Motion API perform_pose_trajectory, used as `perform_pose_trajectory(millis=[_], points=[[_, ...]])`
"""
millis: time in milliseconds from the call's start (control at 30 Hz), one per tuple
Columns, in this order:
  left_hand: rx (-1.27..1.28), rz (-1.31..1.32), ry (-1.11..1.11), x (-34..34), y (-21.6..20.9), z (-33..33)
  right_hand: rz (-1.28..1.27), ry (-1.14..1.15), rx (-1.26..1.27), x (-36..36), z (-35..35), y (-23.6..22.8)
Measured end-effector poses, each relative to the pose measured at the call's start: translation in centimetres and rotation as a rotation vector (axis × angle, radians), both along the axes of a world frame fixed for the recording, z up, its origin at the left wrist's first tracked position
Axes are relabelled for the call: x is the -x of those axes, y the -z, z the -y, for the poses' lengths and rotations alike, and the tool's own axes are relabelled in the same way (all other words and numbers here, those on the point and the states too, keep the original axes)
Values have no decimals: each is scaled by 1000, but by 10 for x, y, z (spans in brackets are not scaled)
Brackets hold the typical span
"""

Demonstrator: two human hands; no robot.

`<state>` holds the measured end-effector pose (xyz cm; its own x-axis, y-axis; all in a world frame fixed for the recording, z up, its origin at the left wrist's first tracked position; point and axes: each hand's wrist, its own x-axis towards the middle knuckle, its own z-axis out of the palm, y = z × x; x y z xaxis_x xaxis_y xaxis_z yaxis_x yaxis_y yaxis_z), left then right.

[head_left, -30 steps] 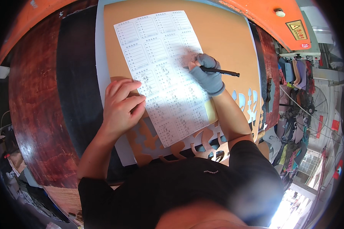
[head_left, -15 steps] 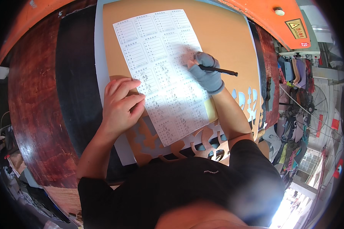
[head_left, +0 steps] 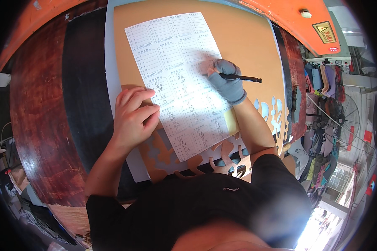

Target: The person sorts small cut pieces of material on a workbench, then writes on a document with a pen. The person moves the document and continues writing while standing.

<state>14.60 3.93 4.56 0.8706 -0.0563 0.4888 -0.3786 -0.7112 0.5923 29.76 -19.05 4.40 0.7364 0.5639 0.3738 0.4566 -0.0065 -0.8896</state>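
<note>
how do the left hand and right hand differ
The left hand is bare, while the right hand wears a grey glove. The left hand, penless, rests at the left edge of the printed sheet; the right hand grips a black pen over it. Both are at the sheet.

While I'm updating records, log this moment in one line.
left hand: at label sheet, left edge | right hand: gloved, holding black pen
</note>
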Motion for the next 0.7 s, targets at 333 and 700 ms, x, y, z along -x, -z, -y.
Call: perform_pose_trajectory(millis=[333, 700], points=[[4, 9, 13, 0, 0, -1, 45, 84, -31, 2, -7, -2], [0, 8, 1, 0, -1, 0, 28, 38, -31, 0, -3, 0]])
